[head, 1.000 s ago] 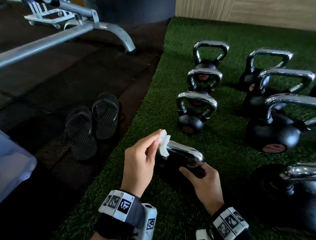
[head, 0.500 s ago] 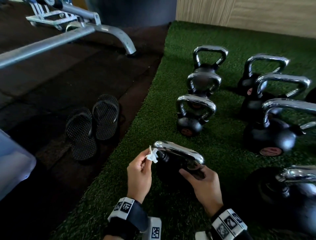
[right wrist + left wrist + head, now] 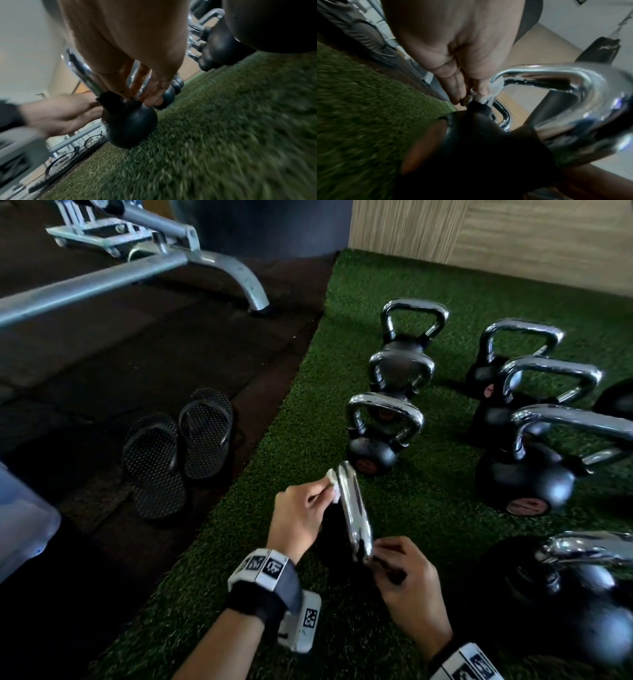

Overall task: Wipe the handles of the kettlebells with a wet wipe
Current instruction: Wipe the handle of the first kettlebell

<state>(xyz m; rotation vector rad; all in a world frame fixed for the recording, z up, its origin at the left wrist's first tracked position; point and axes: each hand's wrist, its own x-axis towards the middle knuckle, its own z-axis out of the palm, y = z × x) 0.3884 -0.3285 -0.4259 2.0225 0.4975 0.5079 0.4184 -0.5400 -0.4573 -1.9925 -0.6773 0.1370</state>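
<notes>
My left hand point(image 3: 297, 513) pinches a crumpled white wet wipe point(image 3: 333, 485) between its fingers point(image 3: 483, 86) and presses it to the far bend of a polished chrome handle point(image 3: 354, 513), a smooth rounded loop that mirrors the room. My right hand point(image 3: 409, 587) curls its fingers point(image 3: 155, 88) round the near leg of that loop, where the chrome meets the matte black ball of the kettlebell point(image 3: 129, 125). The kettlebell sits on coarse green turf point(image 3: 308, 419), right in front of me. At twelve o'clock stand three smaller kettlebells point(image 3: 383, 433) in a row, at two o'clock larger ones point(image 3: 524, 477), all black with chrome loops. At ten o'clock a pair of dimpled black sandals point(image 3: 178, 450) lies on dark rubber flooring point(image 3: 137, 364), and beyond them runs a grey steel frame point(image 3: 144, 272).
</notes>
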